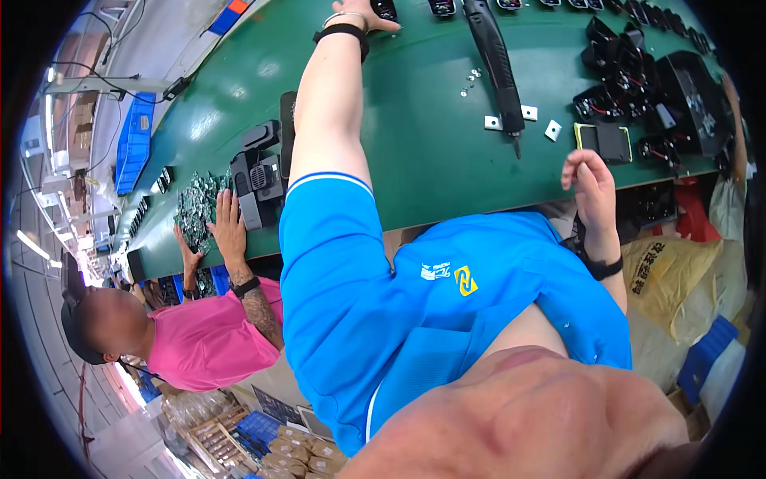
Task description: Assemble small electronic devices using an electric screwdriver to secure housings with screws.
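Note:
My left arm stretches across the green table, and my left hand (361, 11) is at the far edge of the view, beside a black plastic housing (384, 9). One digit is stretched out beneath the housing; the other fingertips are cut off by the picture's edge. My right hand (592, 191) is raised near the table's front edge with its fingers curled in. What it may hold is too small or hidden to make out. Left of it, a black electric screwdriver (495, 68) lies with its bit toward me. Around its tip are white square pieces (552, 130) and small metal discs (471, 78).
More housings (442, 7) line the table's far side. Black parts with wires (618, 72) pile up at right by a black bin (696, 100) and a yellow-edged black tray (603, 142). At left, a co-worker in pink (215, 335) has hands near green pieces (201, 209) and grey-black devices (259, 180).

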A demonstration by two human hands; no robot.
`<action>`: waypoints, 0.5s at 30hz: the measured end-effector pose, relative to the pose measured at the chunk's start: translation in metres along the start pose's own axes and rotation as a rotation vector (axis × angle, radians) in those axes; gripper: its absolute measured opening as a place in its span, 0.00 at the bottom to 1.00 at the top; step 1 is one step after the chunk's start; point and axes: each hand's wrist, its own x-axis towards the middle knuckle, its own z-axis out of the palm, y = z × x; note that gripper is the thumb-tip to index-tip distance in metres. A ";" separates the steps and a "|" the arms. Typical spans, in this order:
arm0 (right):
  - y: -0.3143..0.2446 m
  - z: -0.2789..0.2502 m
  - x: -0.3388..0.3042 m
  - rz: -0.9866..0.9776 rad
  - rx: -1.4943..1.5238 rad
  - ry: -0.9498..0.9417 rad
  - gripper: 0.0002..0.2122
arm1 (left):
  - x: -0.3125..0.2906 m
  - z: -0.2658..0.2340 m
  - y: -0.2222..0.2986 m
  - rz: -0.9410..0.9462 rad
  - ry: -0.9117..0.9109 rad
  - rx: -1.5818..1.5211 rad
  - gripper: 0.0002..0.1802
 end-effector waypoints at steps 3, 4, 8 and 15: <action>-0.012 -0.010 0.004 -0.002 -0.074 0.027 0.05 | 0.011 0.007 0.006 0.042 -0.046 -0.095 0.59; -0.021 -0.009 0.010 -0.021 -0.146 0.024 0.05 | 0.014 0.009 0.005 0.039 -0.053 -0.091 0.59; -0.068 0.001 0.062 -0.072 -0.578 0.006 0.05 | 0.031 0.022 0.005 0.066 -0.003 -0.029 0.52; -0.107 0.009 0.196 -0.039 -1.329 -0.468 0.24 | 0.019 0.002 0.026 0.237 -0.097 -0.010 0.47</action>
